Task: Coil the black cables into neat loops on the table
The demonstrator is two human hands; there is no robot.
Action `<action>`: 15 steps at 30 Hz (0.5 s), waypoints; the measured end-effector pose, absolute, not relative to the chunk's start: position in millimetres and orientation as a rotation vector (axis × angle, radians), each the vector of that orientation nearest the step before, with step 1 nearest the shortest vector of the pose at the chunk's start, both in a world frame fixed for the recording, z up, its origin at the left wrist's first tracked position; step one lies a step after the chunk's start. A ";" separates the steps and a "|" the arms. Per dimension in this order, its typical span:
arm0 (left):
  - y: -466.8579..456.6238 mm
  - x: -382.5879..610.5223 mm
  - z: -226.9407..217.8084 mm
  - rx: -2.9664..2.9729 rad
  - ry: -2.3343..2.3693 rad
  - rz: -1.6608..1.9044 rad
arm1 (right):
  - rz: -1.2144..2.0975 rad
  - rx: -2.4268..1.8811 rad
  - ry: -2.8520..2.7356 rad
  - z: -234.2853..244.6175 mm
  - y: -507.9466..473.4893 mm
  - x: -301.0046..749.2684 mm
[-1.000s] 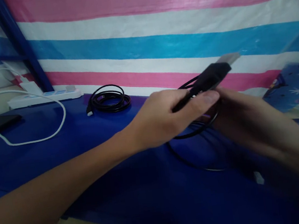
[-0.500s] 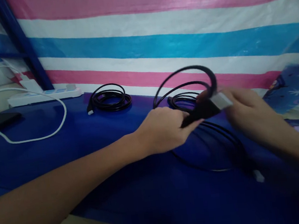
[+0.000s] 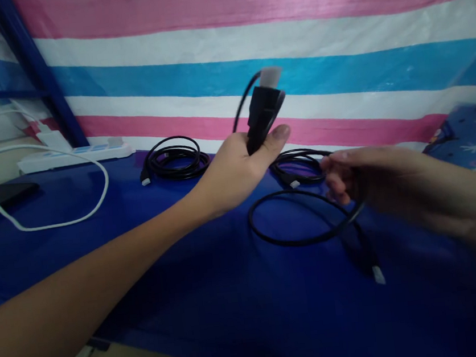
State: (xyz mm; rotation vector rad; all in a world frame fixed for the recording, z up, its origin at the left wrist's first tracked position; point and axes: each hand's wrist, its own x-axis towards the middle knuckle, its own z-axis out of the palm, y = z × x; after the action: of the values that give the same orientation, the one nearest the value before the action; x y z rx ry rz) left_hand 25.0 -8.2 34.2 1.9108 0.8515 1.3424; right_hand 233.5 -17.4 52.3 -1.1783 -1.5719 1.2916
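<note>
My left hand point(image 3: 241, 169) is closed around one end of a black cable point(image 3: 301, 242), its boxy black plug point(image 3: 261, 110) pointing up from the fist with a pale tip. A strand of cable rises beside that plug. Lower right, the cable lies in a wide loop in front of my right hand point(image 3: 350, 180), whose fingers are curled and blurred, with the cable running up into them. Another black plug with a pale tip point(image 3: 378, 275) hangs or lies below the right hand. Behind the hands rests a coiled black cable point(image 3: 298, 180).
Another coiled black cable point(image 3: 178, 159) lies on the blue table point(image 3: 181, 282), further left. A white power strip point(image 3: 76, 157) with a charger and a white cord point(image 3: 66, 223) stands back left, near a dark flat object point(image 3: 4, 199). Striped sheeting point(image 3: 248, 40) hangs behind.
My left hand has tilted the plug from pointing right to pointing upward. My right hand has come away from the plug, down and towards me, and the cable loop has dropped lower.
</note>
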 end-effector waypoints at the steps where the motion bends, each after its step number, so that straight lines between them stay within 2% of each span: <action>1: -10.1 26.3 35.1 1.873 0.769 1.295 | 1.314 -1.130 -1.506 51.7 -18.1 231.2; 6: -19.8 36.2 30.2 1.918 0.618 0.889 | 1.386 -0.901 -1.332 46.8 -23.1 217.8; 10: -24.5 46.0 17.8 1.975 0.492 0.551 | 1.294 -0.883 -1.367 46.6 -33.1 206.9; 15: -29.2 48.6 7.8 2.063 0.495 0.405 | 1.142 -0.993 -1.414 45.3 -35.1 203.3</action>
State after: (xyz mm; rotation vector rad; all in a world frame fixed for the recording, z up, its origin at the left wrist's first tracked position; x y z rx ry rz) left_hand 48.6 -29.2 7.8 2.0631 0.4950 0.4051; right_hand 203.3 -35.1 45.3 -0.9927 -1.4142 1.1416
